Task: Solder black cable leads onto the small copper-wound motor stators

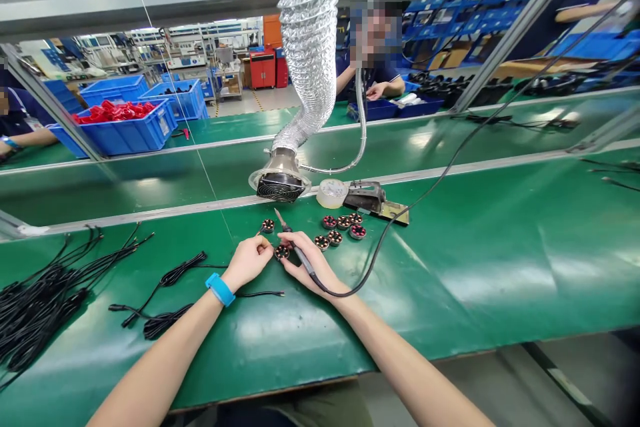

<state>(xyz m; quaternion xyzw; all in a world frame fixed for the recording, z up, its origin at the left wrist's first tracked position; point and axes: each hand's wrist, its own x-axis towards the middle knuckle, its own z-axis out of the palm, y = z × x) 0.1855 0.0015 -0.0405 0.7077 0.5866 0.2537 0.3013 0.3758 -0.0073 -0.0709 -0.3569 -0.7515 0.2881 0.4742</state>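
My right hand (316, 260) is closed around a soldering iron (303, 257), its tip pointing up and away from me. The thumb of that hand also rests against a small round part (281, 252) with a dark, dotted face. Left of this part, my left hand (250, 259) is pinched shut, with its fingertips almost at the part's rim; what they hold is hidden. A bundled black cable (183, 269) runs toward my left wrist. Another similar round part (268, 225) lies just beyond my hands. Several more round parts (343, 222) sit to the right.
A fume extraction hood (280, 177) hangs beyond my hands. Near it are a tape roll (332, 193) and a tape dispenser (367, 197). Many black cables (55, 300) lie at left. The iron's cord (387, 230) crosses the right side. A co-worker's hand (376, 90) shows across the bench.
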